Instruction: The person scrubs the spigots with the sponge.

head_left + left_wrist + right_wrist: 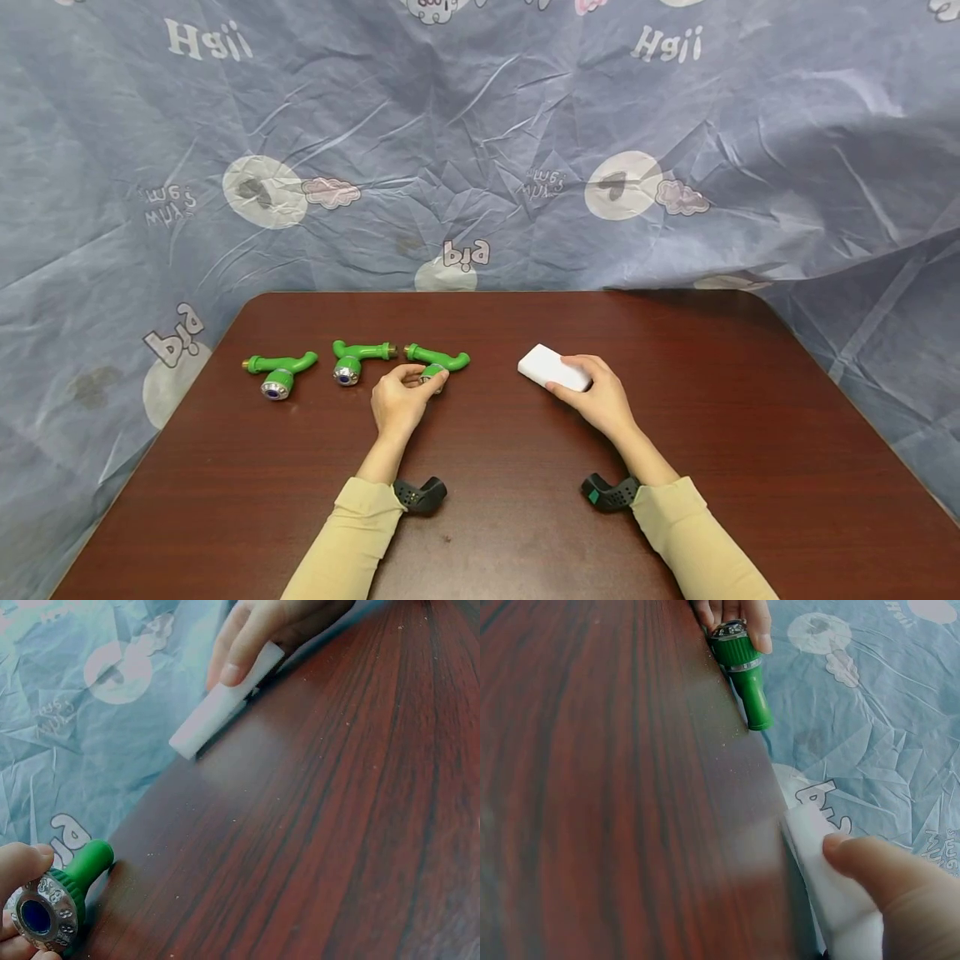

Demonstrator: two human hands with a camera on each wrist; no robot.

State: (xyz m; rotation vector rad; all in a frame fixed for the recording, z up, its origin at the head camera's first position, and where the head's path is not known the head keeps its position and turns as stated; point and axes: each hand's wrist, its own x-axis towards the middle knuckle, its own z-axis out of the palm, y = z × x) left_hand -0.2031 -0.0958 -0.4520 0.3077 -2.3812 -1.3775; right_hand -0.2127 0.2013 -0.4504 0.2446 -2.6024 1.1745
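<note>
L hand [401, 398] pinches the rightmost green faucet [438, 362] by its knob, mid-table [495, 517]; only the L wrist view shows the knob's blue-centred silver cap [39, 919]. R hand [596, 396] holds a white sponge [553, 367] w/ curled fingers. Two more faucets [281, 373] [356, 358] lie toward the far-left corner, apart. Blue printed cloth [480, 150] behind.

On the table [495, 517], three taps are lying in a row left of centre, the left tap [279, 372] leftmost, the middle tap [358, 358] beside it, the right tap [437, 361] under the left hand [401, 400], while right of centre the block [551, 367] is sitting beneath the right hand [596, 398]
</note>
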